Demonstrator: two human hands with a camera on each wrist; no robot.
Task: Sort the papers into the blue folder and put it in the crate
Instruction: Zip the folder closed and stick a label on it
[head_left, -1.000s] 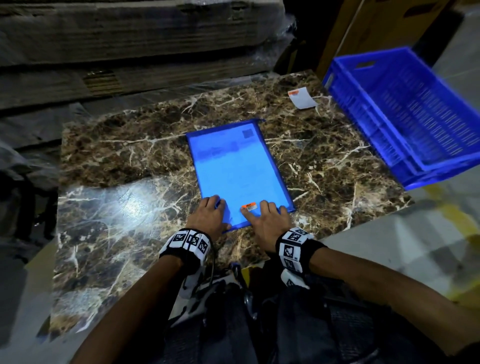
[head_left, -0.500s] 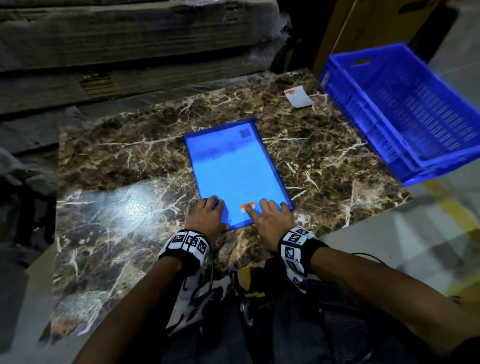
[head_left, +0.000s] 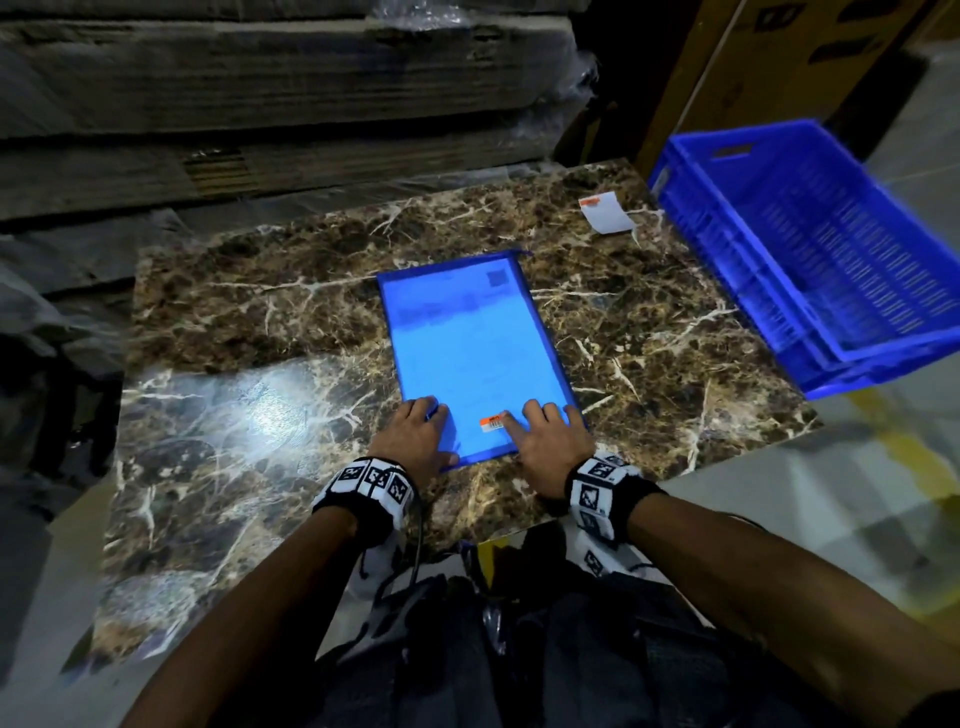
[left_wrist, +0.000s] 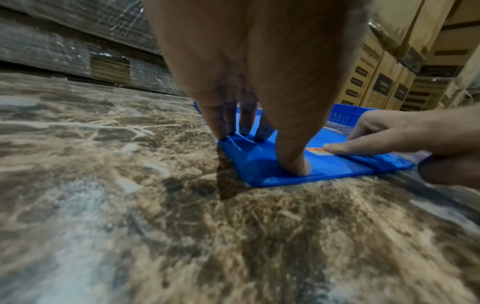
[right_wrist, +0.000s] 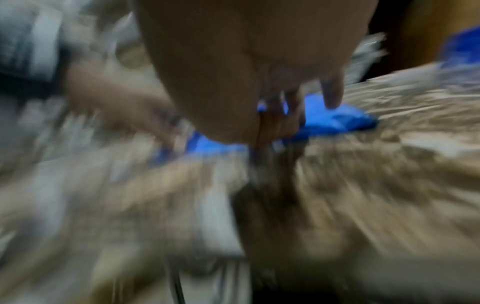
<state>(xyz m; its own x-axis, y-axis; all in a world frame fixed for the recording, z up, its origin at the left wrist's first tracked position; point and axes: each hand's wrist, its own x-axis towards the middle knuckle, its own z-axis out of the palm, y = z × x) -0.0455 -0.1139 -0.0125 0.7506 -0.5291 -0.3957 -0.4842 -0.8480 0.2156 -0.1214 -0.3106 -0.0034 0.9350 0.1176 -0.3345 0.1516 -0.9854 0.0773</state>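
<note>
With papers seemingly inside, the blue folder (head_left: 475, 353) lies flat mid-table, its near edge pressed by the flat-fingered left hand (head_left: 415, 441) and right hand (head_left: 550, 441), gripping nothing; the far-right crate (head_left: 810, 249) awaits.

White tag (head_left: 607, 212) on marble table (head_left: 260, 322)

we're seeing glossy polished marble table (head_left: 649, 332) | smooth shiny translucent plastic blue folder (head_left: 467, 338) | perforated hard plastic crate (head_left: 831, 249) | matt paper tag (head_left: 605, 213)
</note>
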